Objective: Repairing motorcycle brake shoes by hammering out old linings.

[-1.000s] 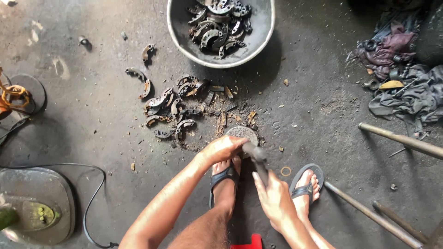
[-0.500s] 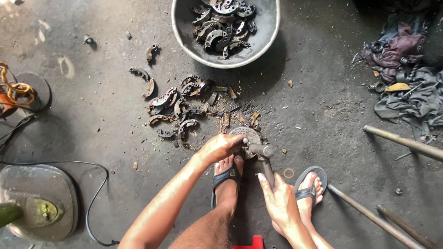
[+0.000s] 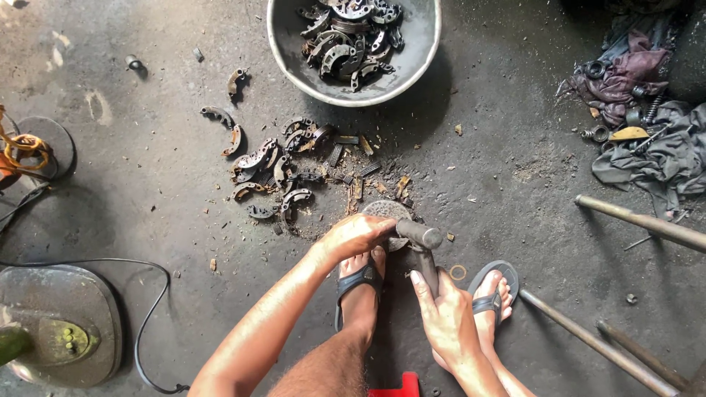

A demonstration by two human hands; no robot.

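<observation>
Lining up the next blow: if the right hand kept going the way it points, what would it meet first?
The right hand points up along the hammer; past its head, likely the round metal block, then the scattered brake shoes. Depth is unclear.

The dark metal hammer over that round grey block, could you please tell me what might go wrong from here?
The dark metal hammer in the right hand sits right beside the left hand on the round grey block, so fingers could be struck. Feet in open sandals lie close by, exposed to chips or a glancing blow.
</observation>
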